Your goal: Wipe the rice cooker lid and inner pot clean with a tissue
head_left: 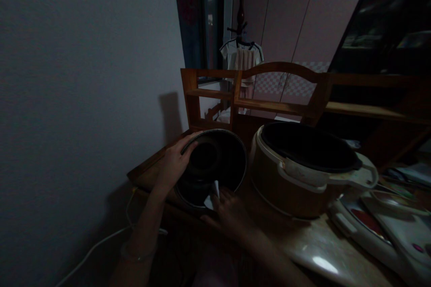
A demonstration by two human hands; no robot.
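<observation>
A dark round inner pot (pixel 232 161) stands tilted on the table, its mouth turned toward me. My left hand (pixel 178 157) grips the pot's upper left rim, with the thumb inside and the other fingers around the outside. At the lower right rim, my right hand (pixel 229 210) pinches a white tissue (pixel 211 199) and reaches just inside the pot. Part of the tissue is hidden by the fingers. To the right sits a cooker body (pixel 286 188) with a pale rim and a dark hollow interior.
The cooker's lid (pixel 367 219) lies at the right on the glossy table (pixel 310 246). A wooden shelf frame (pixel 279 106) rises along the back edge. A wall (pixel 101 76) closes off the left, and a white cord (pixel 101 244) hangs below.
</observation>
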